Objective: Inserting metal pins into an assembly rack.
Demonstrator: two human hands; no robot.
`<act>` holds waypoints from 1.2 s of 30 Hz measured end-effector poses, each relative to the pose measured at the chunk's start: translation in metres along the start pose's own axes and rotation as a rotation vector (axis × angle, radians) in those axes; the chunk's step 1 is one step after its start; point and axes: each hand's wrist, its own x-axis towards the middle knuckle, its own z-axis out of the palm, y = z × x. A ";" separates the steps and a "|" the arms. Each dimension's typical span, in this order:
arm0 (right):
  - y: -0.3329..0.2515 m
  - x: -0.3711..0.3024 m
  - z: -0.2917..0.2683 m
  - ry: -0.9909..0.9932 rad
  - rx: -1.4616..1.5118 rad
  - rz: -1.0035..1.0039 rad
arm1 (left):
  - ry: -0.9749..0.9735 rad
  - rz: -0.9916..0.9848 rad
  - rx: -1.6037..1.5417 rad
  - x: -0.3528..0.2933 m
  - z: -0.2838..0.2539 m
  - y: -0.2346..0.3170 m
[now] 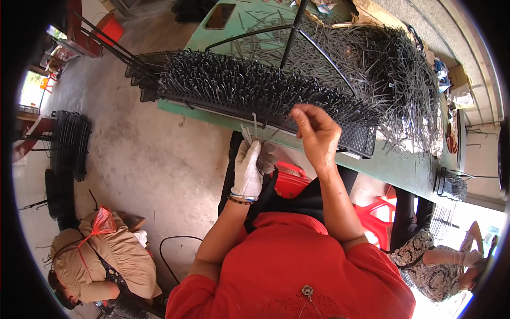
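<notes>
My left hand (pixel 248 169), in a white glove with greyish fingers, is closed round a small bundle of thin grey metal hooks (pixel 246 133). One hook with a bent tip stands up above the rest. My bare right hand (pixel 319 133) hovers by the front edge of a long black perforated rack (pixel 357 139), thumb and forefinger pinched together. A thin dark line shows below those fingertips; whether it is a piece they hold is too small to tell. Dense rows of dark hooks (pixel 239 80) stand upright in the rack.
A green table (pixel 419 173) carries the rack, a large heap of loose metal pieces (pixel 393 80) and a phone (pixel 220 16). Black bars (pixel 291 37) rise over the rack. Red plastic stools (pixel 374 218) stand below. One person (pixel 106 255) sits at left, another (pixel 435 260) at right.
</notes>
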 end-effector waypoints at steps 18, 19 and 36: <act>0.011 0.038 0.035 -0.011 -0.369 -0.575 | 0.040 0.015 0.068 -0.004 -0.002 0.004; 0.012 0.039 0.037 -0.052 -0.414 -0.655 | 0.039 0.014 0.068 -0.004 -0.001 0.004; 0.005 0.038 0.038 -0.141 -0.577 -0.768 | 0.140 0.039 0.143 -0.005 0.005 0.006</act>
